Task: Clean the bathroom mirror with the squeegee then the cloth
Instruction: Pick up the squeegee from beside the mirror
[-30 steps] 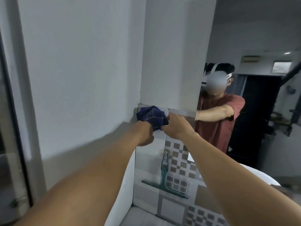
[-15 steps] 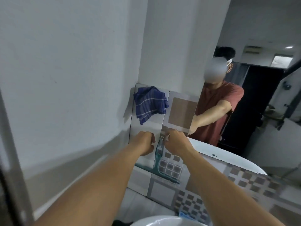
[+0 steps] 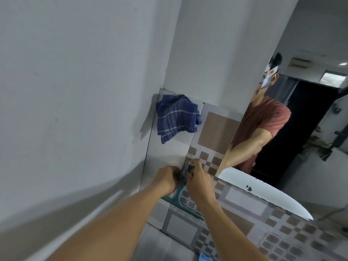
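A teal squeegee (image 3: 178, 199) hangs against the tiled wall below the mirror's left edge, blade at the bottom. My left hand (image 3: 166, 178) and my right hand (image 3: 197, 182) are both closed around the top of its handle. A dark blue checked cloth (image 3: 176, 116) hangs from the top of the tiled strip, above my hands. The mirror (image 3: 293, 129) fills the right side and reflects a person in a red shirt.
A white plaster wall (image 3: 75, 91) runs along the left, close to my left arm. Patterned grey and brown tiles (image 3: 243, 219) cover the wall under the mirror. The mirror reflects a white basin rim (image 3: 267, 193). A small blue object (image 3: 206, 258) shows at the bottom edge.
Both hands left the blue cloth hanging on the tile top and dropped down to the squeegee's handle, closing on it. The view tilted down and left.
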Demonstrator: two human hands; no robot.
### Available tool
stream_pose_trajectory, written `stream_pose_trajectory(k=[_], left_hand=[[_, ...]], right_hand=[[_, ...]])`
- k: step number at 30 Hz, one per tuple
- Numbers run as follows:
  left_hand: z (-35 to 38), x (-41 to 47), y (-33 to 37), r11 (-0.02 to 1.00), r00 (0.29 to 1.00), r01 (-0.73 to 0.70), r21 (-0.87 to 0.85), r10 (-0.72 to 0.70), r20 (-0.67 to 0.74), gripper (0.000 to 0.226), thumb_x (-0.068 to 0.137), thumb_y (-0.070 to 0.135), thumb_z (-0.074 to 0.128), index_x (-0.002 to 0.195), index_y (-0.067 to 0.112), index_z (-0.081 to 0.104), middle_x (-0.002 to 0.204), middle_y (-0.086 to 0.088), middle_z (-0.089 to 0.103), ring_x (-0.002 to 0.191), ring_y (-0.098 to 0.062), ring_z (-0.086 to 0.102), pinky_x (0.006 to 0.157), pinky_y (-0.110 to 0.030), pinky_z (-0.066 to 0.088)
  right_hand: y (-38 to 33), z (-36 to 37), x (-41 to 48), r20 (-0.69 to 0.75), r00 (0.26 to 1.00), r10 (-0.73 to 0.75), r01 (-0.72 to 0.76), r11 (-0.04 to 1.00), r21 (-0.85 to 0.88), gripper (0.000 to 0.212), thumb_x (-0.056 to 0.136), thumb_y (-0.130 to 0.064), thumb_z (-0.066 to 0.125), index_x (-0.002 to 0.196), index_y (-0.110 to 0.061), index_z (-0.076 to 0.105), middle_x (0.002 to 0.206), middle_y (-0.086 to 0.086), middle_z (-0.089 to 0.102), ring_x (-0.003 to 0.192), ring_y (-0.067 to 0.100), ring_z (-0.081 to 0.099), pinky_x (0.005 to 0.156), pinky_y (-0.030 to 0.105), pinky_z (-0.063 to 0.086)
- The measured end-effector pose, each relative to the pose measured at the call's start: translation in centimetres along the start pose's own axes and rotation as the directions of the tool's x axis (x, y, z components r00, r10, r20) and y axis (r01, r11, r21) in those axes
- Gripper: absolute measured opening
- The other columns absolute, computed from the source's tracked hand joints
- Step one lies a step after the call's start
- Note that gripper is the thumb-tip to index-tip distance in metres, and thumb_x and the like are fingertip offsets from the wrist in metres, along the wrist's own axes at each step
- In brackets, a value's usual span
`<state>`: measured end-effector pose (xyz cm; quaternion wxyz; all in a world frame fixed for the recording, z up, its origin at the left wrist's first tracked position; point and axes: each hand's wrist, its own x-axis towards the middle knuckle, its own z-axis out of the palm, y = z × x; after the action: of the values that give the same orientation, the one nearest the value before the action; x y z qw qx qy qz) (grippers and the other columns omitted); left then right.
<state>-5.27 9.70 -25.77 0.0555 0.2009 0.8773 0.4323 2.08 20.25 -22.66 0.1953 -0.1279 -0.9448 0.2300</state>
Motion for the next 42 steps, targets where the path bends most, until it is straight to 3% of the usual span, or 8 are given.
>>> stream_pose_trajectory(k=[7, 14, 21, 25, 30, 34, 39, 42], left_hand=[[0.0, -0.7, -0.7, 0.979, 0.999, 0.039, -0.199, -0.043, -0.012, 0.014, 0.088, 0.017, 0.074, 0.100, 0.022, 0.075, 0.097, 0.001, 0.077, 0.090, -0.019, 0.071, 0.095, -0.041, 0.058], [-1.2, -1.9, -0.1, 0.949, 0.999, 0.027, -0.314, -0.036, -0.021, 0.017, 0.084, 0.012, 0.078, 0.099, 0.021, 0.075, 0.096, 0.002, 0.077, 0.092, -0.019, 0.072, 0.091, -0.042, 0.060], [-2.5, -3.2, 0.7, 0.898, 0.997, 0.011, -0.440, -0.041, -0.059, 0.022, 0.082, 0.000, 0.079, 0.100, 0.011, 0.070, 0.096, -0.007, 0.076, 0.091, -0.025, 0.073, 0.079, -0.044, 0.064], [-3.3, -3.8, 1.8, 0.908, 0.994, -0.049, -0.417, 0.004, -0.108, 0.028, 0.081, 0.004, 0.080, 0.099, 0.021, 0.066, 0.094, -0.004, 0.077, 0.088, -0.023, 0.074, 0.077, -0.043, 0.064], [-4.0, -5.2, 3.6, 0.916, 0.973, -0.189, -0.354, 0.125, -0.196, 0.025, 0.086, 0.001, 0.073, 0.103, 0.018, 0.063, 0.091, 0.002, 0.070, 0.078, -0.010, 0.067, 0.062, -0.017, 0.055], [-4.7, -6.6, 4.4, 0.913, 0.947, -0.288, -0.290, 0.226, -0.230, 0.026, 0.084, 0.013, 0.076, 0.102, 0.027, 0.063, 0.092, 0.010, 0.071, 0.082, -0.009, 0.069, 0.074, -0.030, 0.061], [-5.6, -8.7, 6.8, 0.871, 0.921, -0.373, -0.319, 0.305, -0.243, 0.031, 0.085, 0.013, 0.079, 0.107, 0.029, 0.063, 0.098, 0.014, 0.072, 0.087, 0.000, 0.071, 0.075, -0.023, 0.061], [-6.3, -9.9, 8.8, 0.850, 0.915, -0.399, -0.345, 0.342, -0.214, 0.032, 0.088, 0.007, 0.074, 0.113, 0.024, 0.064, 0.106, 0.006, 0.074, 0.096, -0.012, 0.073, 0.082, -0.036, 0.064]], right_hand=[[0.4, 0.0, -0.2, -0.022, 1.000, 0.017, -0.014, 0.988, 0.157, 0.032, 0.101, -0.011, 0.054, 0.130, -0.023, 0.044, 0.109, 0.007, 0.068, 0.078, 0.014, 0.059, 0.058, 0.019, 0.049], [-0.2, -1.7, -0.9, -0.023, 1.000, -0.008, 0.013, 0.971, 0.239, 0.048, 0.100, -0.001, 0.052, 0.136, -0.033, 0.050, 0.099, -0.005, 0.063, 0.076, 0.001, 0.059, 0.055, 0.015, 0.049], [-1.4, -3.4, -0.8, 0.016, 1.000, 0.004, -0.009, 0.950, 0.312, 0.048, 0.098, 0.001, 0.052, 0.133, -0.032, 0.054, 0.096, -0.009, 0.066, 0.087, 0.010, 0.065, 0.074, 0.032, 0.060], [-2.2, -4.7, -0.8, 0.016, 1.000, -0.024, 0.018, 0.948, 0.319, 0.046, 0.097, 0.002, 0.055, 0.131, -0.029, 0.054, 0.099, -0.004, 0.067, 0.094, 0.020, 0.067, 0.069, 0.030, 0.058], [-2.9, -6.8, -1.1, -0.010, 0.998, -0.055, 0.054, 0.931, 0.360, 0.045, 0.096, 0.002, 0.056, 0.124, -0.034, 0.058, 0.090, -0.005, 0.067, 0.076, 0.015, 0.067, 0.049, 0.019, 0.051], [-3.2, -8.5, -2.1, -0.015, 0.998, -0.064, 0.064, 0.906, 0.419, 0.046, 0.095, 0.003, 0.057, 0.118, -0.037, 0.062, 0.091, 0.002, 0.070, 0.081, 0.021, 0.072, 0.069, 0.037, 0.063], [-3.5, -11.4, -4.0, -0.102, 0.992, -0.079, 0.118, 0.873, 0.473, 0.039, 0.095, -0.001, 0.060, 0.106, -0.038, 0.064, 0.088, 0.004, 0.070, 0.070, 0.016, 0.071, 0.055, 0.022, 0.055], [-3.6, -13.6, -5.0, -0.167, 0.982, -0.087, 0.159, 0.859, 0.487, 0.048, 0.094, -0.002, 0.063, 0.111, -0.047, 0.065, 0.086, 0.000, 0.070, 0.075, 0.022, 0.071, 0.067, 0.038, 0.063]])
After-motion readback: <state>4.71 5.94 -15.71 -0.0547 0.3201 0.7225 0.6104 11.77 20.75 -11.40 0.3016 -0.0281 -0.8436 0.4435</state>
